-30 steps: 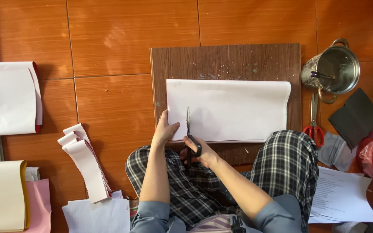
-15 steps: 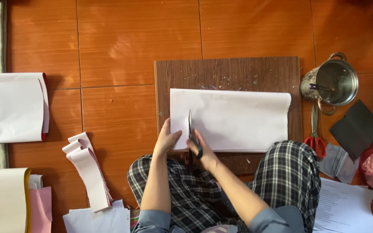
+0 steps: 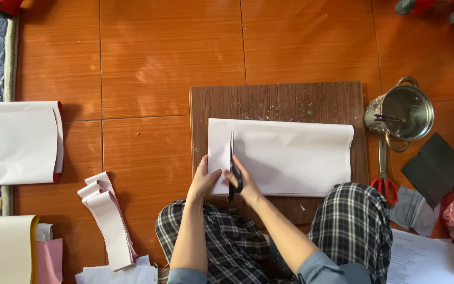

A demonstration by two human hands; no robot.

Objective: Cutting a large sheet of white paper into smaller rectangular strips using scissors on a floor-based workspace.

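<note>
Cutting has advanced farther across the white folded sheet (image 3: 285, 158): right hand (image 3: 244, 185) clenches black-handled scissors (image 3: 232, 167); left hand (image 3: 204, 181) presses the left strip, nearly severed.

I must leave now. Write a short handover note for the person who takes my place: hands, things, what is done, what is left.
Left hand: flat on the near left edge of the white folded sheet, pinning it to the brown wooden board.
Right hand: holds the black scissors, blades pointing away, cutting into the sheet close to its left end.
Done: cut white strips lie on the floor to the left.
Left: the cut has not reached the far edge; most of the sheet is uncut.
Nearby: red-handled scissors and a metal pot on the right.
</note>
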